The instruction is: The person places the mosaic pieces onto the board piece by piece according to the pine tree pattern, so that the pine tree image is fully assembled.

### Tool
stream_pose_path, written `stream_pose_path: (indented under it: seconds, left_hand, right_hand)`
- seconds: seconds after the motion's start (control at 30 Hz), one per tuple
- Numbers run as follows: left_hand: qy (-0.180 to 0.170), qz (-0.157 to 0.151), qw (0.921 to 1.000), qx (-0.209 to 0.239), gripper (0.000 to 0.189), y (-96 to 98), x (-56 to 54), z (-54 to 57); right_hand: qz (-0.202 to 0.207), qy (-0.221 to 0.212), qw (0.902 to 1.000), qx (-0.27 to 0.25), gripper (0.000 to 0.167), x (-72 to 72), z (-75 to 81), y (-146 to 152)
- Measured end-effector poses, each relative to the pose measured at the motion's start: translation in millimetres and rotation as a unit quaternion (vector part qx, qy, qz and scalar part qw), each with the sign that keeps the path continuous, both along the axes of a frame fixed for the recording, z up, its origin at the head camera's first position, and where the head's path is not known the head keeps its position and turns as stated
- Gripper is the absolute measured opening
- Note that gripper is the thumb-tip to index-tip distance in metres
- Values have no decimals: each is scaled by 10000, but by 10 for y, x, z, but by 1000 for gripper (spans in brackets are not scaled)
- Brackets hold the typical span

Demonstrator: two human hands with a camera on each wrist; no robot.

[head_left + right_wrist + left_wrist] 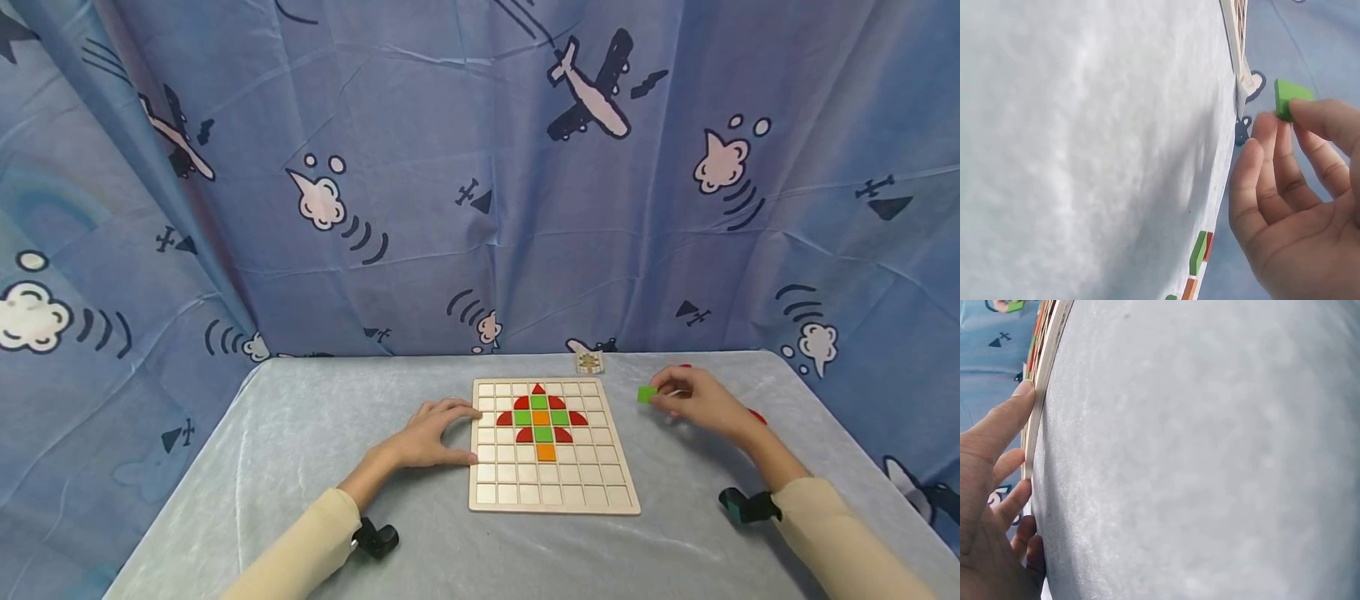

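In the head view a wooden grid board (510,475) lies on the table. Red, green and orange tiles form a stepped pattern on it, with a red triangle (537,389) at the top and an orange square (547,452) at the bottom. My left hand (429,437) rests at the board's left edge, thumb and fingers spread along it; the left wrist view shows the thumb tip at the board's side (1036,425). To the right of the board, my right hand (697,400) pinches a green square tile (1291,95) between thumb and fingers, raised above the table.
A small patterned card (590,362) lies behind the board near the table's far edge. Red pieces (757,415) show partly behind the right hand and wrist. In the right wrist view, a green tile (1197,253) and an orange one (1189,289) lie on the table. A patterned blue curtain (420,208) hangs behind.
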State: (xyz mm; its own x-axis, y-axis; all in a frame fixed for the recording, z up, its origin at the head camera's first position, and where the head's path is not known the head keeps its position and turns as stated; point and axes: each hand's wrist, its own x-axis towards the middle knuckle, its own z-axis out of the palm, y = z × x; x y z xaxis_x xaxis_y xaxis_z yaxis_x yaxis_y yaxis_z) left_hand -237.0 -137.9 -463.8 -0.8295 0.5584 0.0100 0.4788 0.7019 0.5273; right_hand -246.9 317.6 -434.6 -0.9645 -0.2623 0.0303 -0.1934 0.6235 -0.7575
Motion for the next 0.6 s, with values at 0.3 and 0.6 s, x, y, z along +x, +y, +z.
stream_pose_path:
  seconds: [0.3, 0.6]
  left_hand:
    - [-12, 39, 10000, -36, 67, 9, -4, 1]
    - [-41, 28, 10000, -29, 67, 7, 5, 10]
  right_hand:
    - [275, 106, 9996, -50, 18, 125, 14, -113]
    - [552, 38, 9972, -504, 25, 243, 54, -307]
